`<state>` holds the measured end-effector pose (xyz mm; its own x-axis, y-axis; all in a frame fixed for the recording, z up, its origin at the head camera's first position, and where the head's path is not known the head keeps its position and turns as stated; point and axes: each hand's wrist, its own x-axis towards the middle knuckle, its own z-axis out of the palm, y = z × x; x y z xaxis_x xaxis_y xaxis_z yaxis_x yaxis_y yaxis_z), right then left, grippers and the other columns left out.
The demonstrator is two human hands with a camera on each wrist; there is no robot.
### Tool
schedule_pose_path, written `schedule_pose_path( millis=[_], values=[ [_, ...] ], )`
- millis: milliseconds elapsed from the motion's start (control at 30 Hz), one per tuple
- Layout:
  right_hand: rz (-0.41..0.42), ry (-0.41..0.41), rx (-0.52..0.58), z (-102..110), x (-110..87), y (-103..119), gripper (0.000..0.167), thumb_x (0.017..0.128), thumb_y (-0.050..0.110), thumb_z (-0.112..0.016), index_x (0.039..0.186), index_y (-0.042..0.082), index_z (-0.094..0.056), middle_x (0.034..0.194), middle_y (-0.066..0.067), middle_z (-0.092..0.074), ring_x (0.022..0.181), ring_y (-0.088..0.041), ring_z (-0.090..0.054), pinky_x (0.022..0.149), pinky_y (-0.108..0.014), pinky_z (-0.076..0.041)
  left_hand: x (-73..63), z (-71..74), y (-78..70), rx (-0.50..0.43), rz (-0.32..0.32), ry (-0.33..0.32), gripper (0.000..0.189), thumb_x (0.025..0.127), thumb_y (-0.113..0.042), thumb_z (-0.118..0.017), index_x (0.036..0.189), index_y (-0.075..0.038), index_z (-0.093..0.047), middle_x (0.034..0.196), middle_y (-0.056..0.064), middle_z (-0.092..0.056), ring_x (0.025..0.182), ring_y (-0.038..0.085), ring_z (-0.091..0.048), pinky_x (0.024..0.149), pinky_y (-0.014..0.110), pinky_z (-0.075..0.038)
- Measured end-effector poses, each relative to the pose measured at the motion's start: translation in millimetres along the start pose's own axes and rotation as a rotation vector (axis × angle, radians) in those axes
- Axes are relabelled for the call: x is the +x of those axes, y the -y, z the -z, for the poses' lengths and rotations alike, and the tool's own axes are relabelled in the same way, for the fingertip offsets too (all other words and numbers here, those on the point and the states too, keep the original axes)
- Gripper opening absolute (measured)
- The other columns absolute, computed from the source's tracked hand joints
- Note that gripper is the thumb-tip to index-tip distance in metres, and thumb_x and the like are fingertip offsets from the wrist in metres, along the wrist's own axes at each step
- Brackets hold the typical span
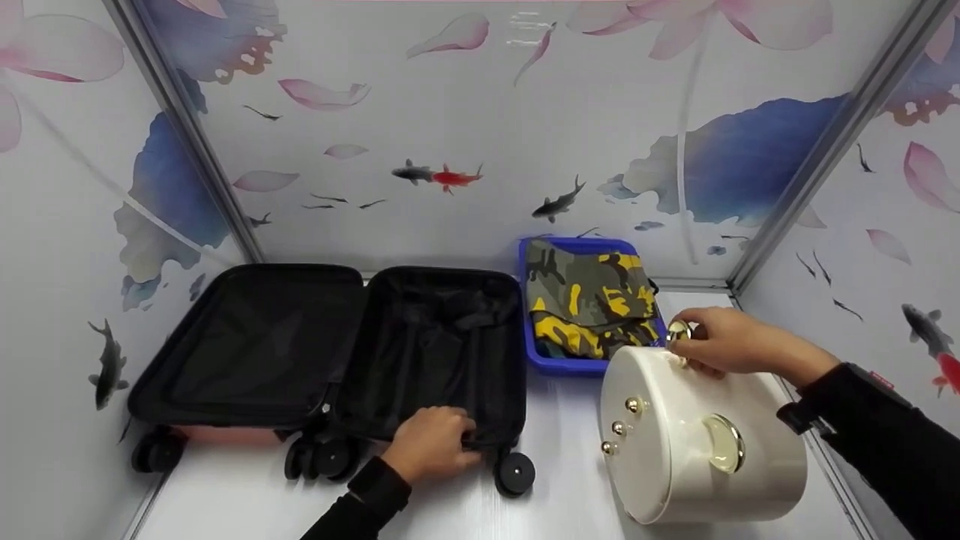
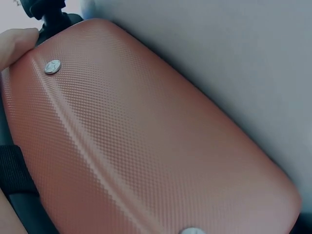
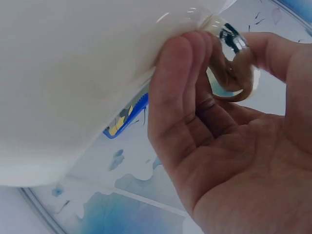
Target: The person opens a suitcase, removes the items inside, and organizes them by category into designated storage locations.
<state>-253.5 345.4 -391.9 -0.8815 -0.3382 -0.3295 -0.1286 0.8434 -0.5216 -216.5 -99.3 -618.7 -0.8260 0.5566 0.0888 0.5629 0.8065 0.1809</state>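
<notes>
A suitcase [image 1: 247, 352] lies spread open, black lining upward, with a pink ribbed shell [image 2: 146, 136] below. At the front rim of its right half, my left hand [image 1: 431, 442] grips the edge, fingers curled over it; its thumb [image 2: 17, 46] shows near a black wheel in the left wrist view. To the right, a glossy cream drum-shaped box [image 1: 709, 405] with gold ball knobs [image 1: 633, 406] on its flat face stands on its curved side. My right hand [image 1: 724, 341] pinches the shiny gold-edged handle [image 3: 236, 44] on its top. Curled fingers partly hide that handle.
A blue plastic basket [image 1: 562, 367] with folded camouflage clothing [image 1: 592, 289] stands at the back, between suitcase and box. Suitcase wheels [image 1: 516, 474] stick out toward the front. White printed panels [image 1: 465, 112] with metal corner strips [image 1: 802, 150] enclose three sides.
</notes>
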Motion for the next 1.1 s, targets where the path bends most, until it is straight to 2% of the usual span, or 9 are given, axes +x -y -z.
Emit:
schedule_pose_path(
  millis=[100,233,400,467,633,733,900,1000,1100],
  values=[
    [-0.007,0.020,0.020,1.7,-1.2,0.6,0.060,0.107,0.029,-0.068,0.150,-0.009,-0.052,0.078,-0.002,-0.072,0.066,-0.015,-0.067,0.060,-0.031,-0.057,0.3,1.1,-0.8,-0.004,0.027,0.012,0.042,0.085,-0.056,-0.084,0.109,-0.021,-0.085,0.106,-0.005,-0.080,0.092,0.026,-0.078,0.079,0.046,-0.065],
    [-0.005,0.042,0.084,1.5,-2.2,-4.5,0.059,0.108,0.028,-0.069,0.151,-0.009,-0.052,0.082,-0.004,-0.073,0.071,-0.016,-0.069,0.064,-0.033,-0.062,0.5,0.4,-2.1,-0.005,0.029,0.022,0.043,0.086,-0.056,-0.084,0.109,-0.020,-0.084,0.105,-0.005,-0.079,0.091,0.025,-0.078,0.079,0.046,-0.064],
    [-0.011,0.063,0.131,1.1,-4.2,-7.9,0.058,0.109,0.026,-0.069,0.150,-0.009,-0.050,0.077,-0.003,-0.071,0.069,-0.017,-0.067,0.062,-0.032,-0.061,-2.6,-1.2,-1.0,-0.022,0.030,0.020,0.035,0.086,-0.053,-0.085,0.098,-0.021,-0.080,0.095,-0.008,-0.074,0.084,0.021,-0.074,0.075,0.043,-0.063],
    [-0.008,0.063,0.127,2.3,-5.6,-8.1,0.049,0.108,0.025,-0.070,0.142,-0.007,-0.055,0.077,-0.003,-0.070,0.069,-0.017,-0.067,0.062,-0.032,-0.061,-3.1,-0.7,-0.3,-0.024,0.027,0.012,0.033,0.086,-0.053,-0.085,0.095,-0.021,-0.078,0.092,-0.009,-0.072,0.081,0.019,-0.072,0.073,0.042,-0.062],
    [0.039,0.036,0.045,8.6,-9.9,-10.8,0.026,0.107,0.024,-0.072,0.115,0.001,-0.062,0.076,-0.003,-0.071,0.067,-0.015,-0.067,0.062,-0.030,-0.060,-1.9,0.7,-0.2,-0.015,0.030,0.009,0.034,0.086,-0.054,-0.084,0.096,-0.021,-0.079,0.093,-0.009,-0.072,0.082,0.020,-0.072,0.074,0.043,-0.062],
    [0.070,0.011,-0.027,13.1,-12.5,-12.6,0.022,0.106,0.024,-0.073,0.108,0.004,-0.062,0.074,-0.002,-0.070,0.064,-0.013,-0.065,0.060,-0.028,-0.056,-1.4,1.0,-0.7,-0.012,0.031,0.009,0.034,0.087,-0.054,-0.083,0.096,-0.021,-0.079,0.093,-0.009,-0.072,0.082,0.020,-0.073,0.074,0.043,-0.062],
    [0.094,-0.053,-0.159,16.2,-17.7,-17.6,0.021,0.104,0.025,-0.075,0.109,0.007,-0.065,0.069,0.004,-0.066,0.061,-0.008,-0.060,0.059,-0.026,-0.048,-2.8,0.1,-1.8,-0.007,0.022,-0.003,0.033,0.086,-0.053,-0.085,0.094,-0.021,-0.078,0.091,-0.009,-0.071,0.079,0.020,-0.072,0.071,0.041,-0.061],
    [0.112,-0.108,-0.251,17.8,-20.8,-21.9,0.025,0.102,0.024,-0.077,0.116,0.005,-0.068,0.070,0.007,-0.064,0.064,-0.008,-0.057,0.063,-0.029,-0.047,-3.4,0.2,-1.7,-0.007,0.024,-0.005,0.033,0.085,-0.053,-0.085,0.091,-0.022,-0.077,0.090,-0.009,-0.071,0.078,0.020,-0.072,0.070,0.041,-0.061],
    [0.127,-0.157,-0.332,20.8,-23.4,-26.3,0.037,0.099,0.021,-0.079,0.127,0.000,-0.070,0.077,0.001,-0.071,0.074,-0.017,-0.066,0.071,-0.039,-0.054,-3.4,0.8,-1.1,-0.005,0.026,-0.013,0.033,0.085,-0.053,-0.086,0.089,-0.022,-0.075,0.089,-0.009,-0.070,0.078,0.021,-0.072,0.068,0.042,-0.060]
  ],
)
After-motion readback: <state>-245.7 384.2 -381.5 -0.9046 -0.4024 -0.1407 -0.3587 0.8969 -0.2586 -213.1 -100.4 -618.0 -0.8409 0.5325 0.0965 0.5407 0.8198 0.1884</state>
